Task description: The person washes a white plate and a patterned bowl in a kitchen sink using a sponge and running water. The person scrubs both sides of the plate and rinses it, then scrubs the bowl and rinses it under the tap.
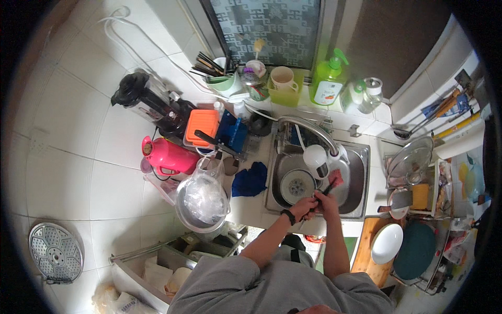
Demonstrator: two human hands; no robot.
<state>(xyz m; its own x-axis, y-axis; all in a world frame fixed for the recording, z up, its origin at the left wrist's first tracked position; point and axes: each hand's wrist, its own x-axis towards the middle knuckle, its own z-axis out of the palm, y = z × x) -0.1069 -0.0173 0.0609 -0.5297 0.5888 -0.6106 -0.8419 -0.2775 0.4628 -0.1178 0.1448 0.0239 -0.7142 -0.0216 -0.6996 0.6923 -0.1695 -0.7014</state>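
Note:
Both my hands meet at the front edge of the steel sink (366,176). My left hand (306,208) wears a black wristband and is closed around slim dark utensils, possibly chopsticks. My right hand (327,204) grips the same bundle near its upper part. A red mesh cloth (335,178) lies against the far end of the bundle, over the basin. Left of it in the sink sits a round metal bowl (297,184) with a patterned bottom. Above hangs the curved faucet (310,125) with a white filter head (314,155). My fingers hide part of the bundle.
A blue cloth (251,179) lies left of the sink, near a plastic-covered metal pot (202,204) and a pink thermos (172,156). A green pump bottle (329,84) stands behind. To the right are a cleaver (402,200), a wooden board (368,239) and a white bowl (387,243).

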